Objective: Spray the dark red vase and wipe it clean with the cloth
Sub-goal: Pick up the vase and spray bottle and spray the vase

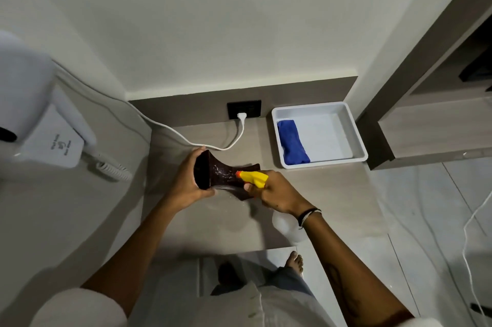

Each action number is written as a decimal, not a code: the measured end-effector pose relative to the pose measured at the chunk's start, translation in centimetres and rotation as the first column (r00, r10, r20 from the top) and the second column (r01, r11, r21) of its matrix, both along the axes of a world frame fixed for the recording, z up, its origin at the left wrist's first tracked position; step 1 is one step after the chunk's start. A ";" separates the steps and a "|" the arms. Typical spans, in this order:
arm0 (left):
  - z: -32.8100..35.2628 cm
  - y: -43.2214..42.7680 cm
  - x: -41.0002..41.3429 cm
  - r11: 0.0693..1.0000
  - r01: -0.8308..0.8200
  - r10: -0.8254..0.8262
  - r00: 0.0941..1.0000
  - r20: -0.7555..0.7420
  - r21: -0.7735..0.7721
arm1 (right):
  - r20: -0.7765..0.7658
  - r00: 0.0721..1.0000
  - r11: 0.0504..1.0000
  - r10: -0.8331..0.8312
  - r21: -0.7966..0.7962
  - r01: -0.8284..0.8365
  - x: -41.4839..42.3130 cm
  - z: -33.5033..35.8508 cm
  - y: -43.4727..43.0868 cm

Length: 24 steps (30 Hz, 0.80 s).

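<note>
Two hands are busy: left hand (190, 180) clamps the wet, tilted vase (226, 176), which may slip, while right hand (277, 193) squeezes the spray bottle (253, 178).

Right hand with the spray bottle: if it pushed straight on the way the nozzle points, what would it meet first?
The dark red vase. The right hand aims the spray bottle leftward at its waist, nozzle almost touching; the left hand is behind that.

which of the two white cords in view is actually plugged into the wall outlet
The white cord that runs across the counter; its plug sits in the dark outlet. The thin cord at the far right hangs over the floor, ends unseen.
</note>
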State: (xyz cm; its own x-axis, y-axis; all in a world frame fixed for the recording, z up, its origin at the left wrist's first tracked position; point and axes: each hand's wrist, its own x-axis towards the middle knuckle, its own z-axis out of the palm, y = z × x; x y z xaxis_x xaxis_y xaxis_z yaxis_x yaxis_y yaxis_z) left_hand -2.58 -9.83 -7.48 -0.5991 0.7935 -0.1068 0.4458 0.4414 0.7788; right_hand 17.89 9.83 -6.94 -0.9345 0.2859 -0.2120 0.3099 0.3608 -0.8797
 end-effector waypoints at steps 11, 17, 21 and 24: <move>-1.7 -0.2 -0.7 1.000 0.017 -0.018 0.996 -0.090 -0.009 | -0.033 0.999 1.000 0.010 0.007 -0.010 -0.5 0.6 0.6; -1.8 -0.3 -0.6 1.000 0.011 -0.011 0.995 -0.097 -0.005 | 0.224 0.973 0.972 -0.046 0.234 -0.007 0.3 -0.5 1.2; -1.1 -0.5 -0.3 1.000 -0.016 0.015 0.998 -0.067 -0.015 | 0.280 0.944 0.949 -0.174 0.305 0.085 2.2 -1.7 2.2; -0.8 -0.7 -0.1 0.996 -0.089 0.089 0.996 -0.003 -0.015 | 0.249 0.951 0.957 -0.186 0.265 0.118 3.2 -1.7 2.7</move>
